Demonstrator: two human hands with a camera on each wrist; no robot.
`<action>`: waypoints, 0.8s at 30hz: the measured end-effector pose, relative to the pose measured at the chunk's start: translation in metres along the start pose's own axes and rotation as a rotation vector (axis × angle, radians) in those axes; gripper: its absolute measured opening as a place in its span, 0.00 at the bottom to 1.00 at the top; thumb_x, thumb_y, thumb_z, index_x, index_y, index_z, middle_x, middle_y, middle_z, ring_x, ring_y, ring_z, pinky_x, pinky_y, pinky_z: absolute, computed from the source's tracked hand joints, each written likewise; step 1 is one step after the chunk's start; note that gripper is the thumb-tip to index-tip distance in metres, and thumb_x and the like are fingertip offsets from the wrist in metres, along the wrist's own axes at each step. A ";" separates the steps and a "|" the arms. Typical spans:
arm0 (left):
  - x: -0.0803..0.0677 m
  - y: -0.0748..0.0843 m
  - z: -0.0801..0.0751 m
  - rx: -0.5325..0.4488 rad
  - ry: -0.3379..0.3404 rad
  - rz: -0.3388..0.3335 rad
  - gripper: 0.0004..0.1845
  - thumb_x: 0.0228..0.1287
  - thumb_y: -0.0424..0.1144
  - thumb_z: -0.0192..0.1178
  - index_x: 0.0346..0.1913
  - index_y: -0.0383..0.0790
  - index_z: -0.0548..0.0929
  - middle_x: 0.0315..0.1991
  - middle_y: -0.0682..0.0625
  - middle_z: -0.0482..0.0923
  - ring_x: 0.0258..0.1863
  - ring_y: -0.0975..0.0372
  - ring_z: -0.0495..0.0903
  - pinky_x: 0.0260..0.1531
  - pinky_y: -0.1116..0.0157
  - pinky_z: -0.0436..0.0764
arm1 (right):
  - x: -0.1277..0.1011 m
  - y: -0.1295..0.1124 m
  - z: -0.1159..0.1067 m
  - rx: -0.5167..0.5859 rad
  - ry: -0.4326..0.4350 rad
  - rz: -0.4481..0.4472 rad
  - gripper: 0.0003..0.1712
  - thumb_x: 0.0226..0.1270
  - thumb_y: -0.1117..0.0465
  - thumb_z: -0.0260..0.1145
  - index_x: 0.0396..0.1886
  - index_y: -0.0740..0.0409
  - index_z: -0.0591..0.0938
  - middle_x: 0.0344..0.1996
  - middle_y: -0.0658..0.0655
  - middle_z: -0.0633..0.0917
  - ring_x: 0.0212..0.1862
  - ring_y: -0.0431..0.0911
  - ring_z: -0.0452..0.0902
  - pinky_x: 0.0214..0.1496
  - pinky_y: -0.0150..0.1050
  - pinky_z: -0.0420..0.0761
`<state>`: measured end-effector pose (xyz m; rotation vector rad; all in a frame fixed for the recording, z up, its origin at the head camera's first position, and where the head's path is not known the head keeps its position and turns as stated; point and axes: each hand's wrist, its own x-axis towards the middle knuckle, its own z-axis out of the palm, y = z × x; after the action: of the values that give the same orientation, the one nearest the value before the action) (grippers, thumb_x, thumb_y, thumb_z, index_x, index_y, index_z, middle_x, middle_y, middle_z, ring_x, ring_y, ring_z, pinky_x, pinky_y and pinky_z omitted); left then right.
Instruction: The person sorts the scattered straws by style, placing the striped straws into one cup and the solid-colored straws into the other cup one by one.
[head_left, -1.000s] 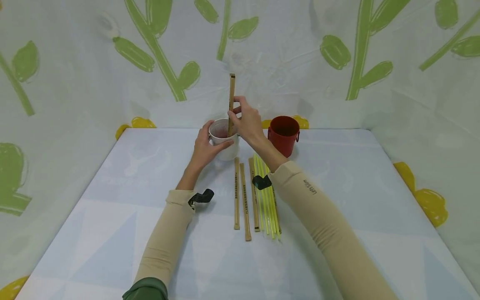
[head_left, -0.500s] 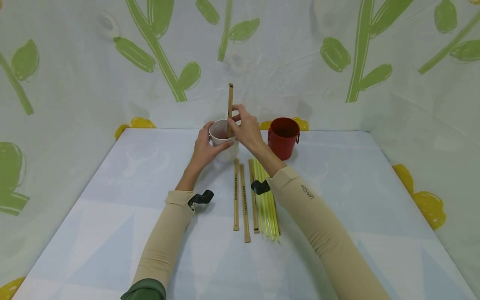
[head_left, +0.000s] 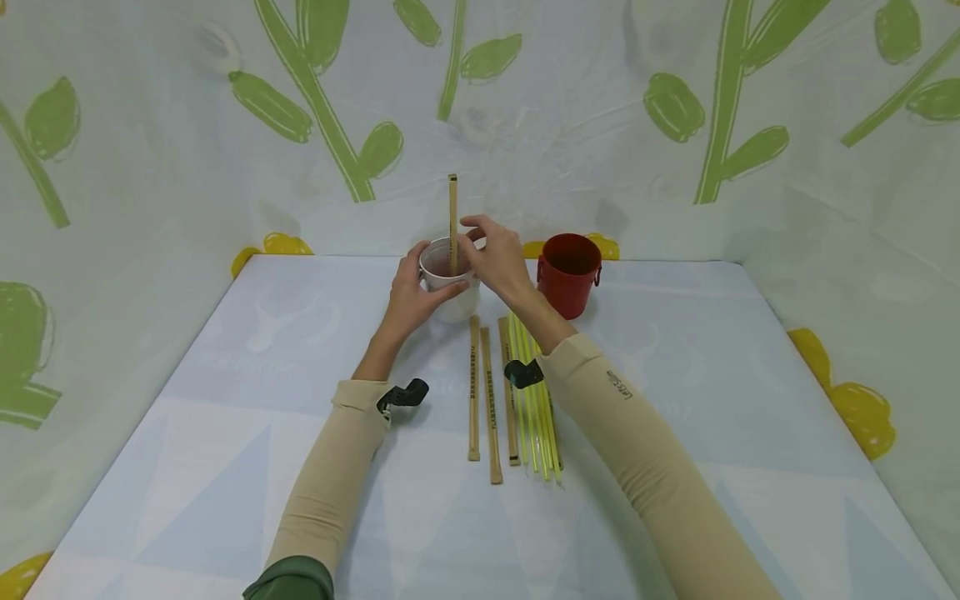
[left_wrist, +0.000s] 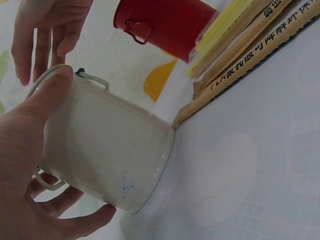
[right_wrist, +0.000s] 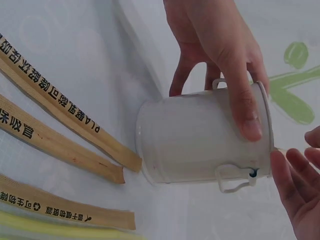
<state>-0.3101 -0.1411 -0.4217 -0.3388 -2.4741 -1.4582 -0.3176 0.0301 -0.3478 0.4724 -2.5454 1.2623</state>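
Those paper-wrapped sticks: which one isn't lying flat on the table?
The wrapped stick standing upright in the white cup; the other three lie flat beside the yellow straws.

Paper-wrapped straws [right_wrist: 65, 107] on the table printed in black Chinese characters with "PLA" legible, right sleeve [head_left: 622, 385] bearing small print, not clearly legible.

Upright white bucket-shaped cup [head_left: 448, 279] with small wire handles, one paper-wrapped straw [head_left: 453, 223] standing inside.
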 end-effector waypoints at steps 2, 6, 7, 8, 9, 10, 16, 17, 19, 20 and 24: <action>0.000 0.000 0.000 0.003 -0.002 -0.005 0.52 0.52 0.56 0.73 0.75 0.43 0.57 0.68 0.41 0.62 0.69 0.50 0.65 0.67 0.48 0.69 | -0.001 0.000 -0.004 0.017 0.009 -0.003 0.19 0.72 0.55 0.61 0.60 0.54 0.78 0.45 0.58 0.87 0.33 0.46 0.86 0.30 0.34 0.84; 0.001 0.000 0.000 0.008 0.000 -0.004 0.51 0.52 0.56 0.72 0.75 0.45 0.57 0.68 0.40 0.62 0.69 0.50 0.65 0.67 0.48 0.70 | -0.006 0.000 -0.016 0.085 0.011 -0.003 0.18 0.72 0.55 0.61 0.58 0.54 0.79 0.45 0.58 0.86 0.36 0.50 0.86 0.31 0.34 0.85; 0.001 0.000 0.000 0.010 0.003 0.000 0.51 0.52 0.56 0.73 0.75 0.44 0.58 0.68 0.40 0.63 0.69 0.50 0.66 0.67 0.48 0.70 | -0.007 0.000 -0.019 0.107 0.010 -0.004 0.18 0.72 0.56 0.61 0.58 0.54 0.79 0.45 0.58 0.85 0.36 0.51 0.86 0.30 0.35 0.85; 0.002 0.000 0.000 0.011 0.006 0.005 0.51 0.52 0.56 0.73 0.74 0.43 0.58 0.68 0.40 0.63 0.69 0.50 0.66 0.66 0.48 0.70 | -0.009 0.000 -0.022 0.127 0.009 -0.006 0.18 0.72 0.56 0.61 0.58 0.55 0.79 0.45 0.58 0.85 0.36 0.52 0.86 0.30 0.35 0.85; 0.002 0.000 0.000 0.011 0.008 0.008 0.51 0.52 0.55 0.73 0.74 0.43 0.58 0.67 0.40 0.63 0.68 0.50 0.66 0.66 0.48 0.70 | -0.011 0.000 -0.025 0.142 0.006 -0.006 0.18 0.72 0.56 0.61 0.58 0.55 0.79 0.45 0.58 0.85 0.36 0.53 0.87 0.30 0.36 0.85; 0.002 0.000 0.000 0.010 0.011 0.012 0.51 0.51 0.55 0.73 0.74 0.42 0.59 0.67 0.40 0.64 0.68 0.50 0.67 0.66 0.48 0.70 | -0.014 0.000 -0.027 0.154 0.005 -0.007 0.17 0.72 0.56 0.61 0.57 0.55 0.79 0.45 0.58 0.85 0.36 0.53 0.87 0.29 0.36 0.85; 0.002 -0.001 0.000 0.013 0.005 0.002 0.52 0.51 0.54 0.74 0.74 0.41 0.58 0.67 0.40 0.64 0.68 0.50 0.67 0.66 0.49 0.70 | -0.031 0.002 -0.039 0.155 -0.027 0.017 0.18 0.72 0.54 0.62 0.58 0.52 0.78 0.46 0.57 0.86 0.34 0.46 0.86 0.30 0.35 0.85; 0.002 -0.001 0.000 0.014 0.004 -0.002 0.52 0.51 0.54 0.74 0.74 0.42 0.58 0.67 0.40 0.63 0.68 0.50 0.67 0.66 0.49 0.70 | -0.034 0.003 -0.040 0.150 -0.034 0.022 0.18 0.72 0.53 0.62 0.59 0.51 0.78 0.47 0.57 0.86 0.34 0.46 0.86 0.31 0.35 0.85; 0.002 -0.001 0.000 0.010 0.003 -0.003 0.52 0.52 0.55 0.73 0.74 0.41 0.58 0.67 0.40 0.63 0.68 0.50 0.67 0.67 0.49 0.70 | -0.040 0.005 -0.042 0.136 -0.042 0.025 0.19 0.72 0.53 0.62 0.59 0.51 0.78 0.47 0.57 0.86 0.34 0.45 0.86 0.31 0.35 0.85; 0.002 -0.001 0.001 0.010 0.003 -0.003 0.51 0.52 0.55 0.73 0.74 0.42 0.58 0.67 0.40 0.63 0.68 0.50 0.67 0.67 0.49 0.70 | -0.042 0.006 -0.043 0.128 -0.045 0.026 0.19 0.72 0.52 0.61 0.59 0.51 0.78 0.47 0.57 0.86 0.34 0.45 0.87 0.31 0.35 0.85; 0.001 -0.002 0.001 0.012 0.006 -0.004 0.50 0.52 0.54 0.73 0.74 0.44 0.58 0.67 0.41 0.64 0.68 0.50 0.67 0.67 0.50 0.70 | -0.055 0.007 -0.050 0.097 -0.050 0.006 0.19 0.71 0.52 0.62 0.58 0.51 0.78 0.46 0.56 0.86 0.34 0.45 0.86 0.31 0.35 0.85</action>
<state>-0.3118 -0.1405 -0.4233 -0.3268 -2.4794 -1.4433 -0.2661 0.0839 -0.3432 0.5226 -2.5370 1.3978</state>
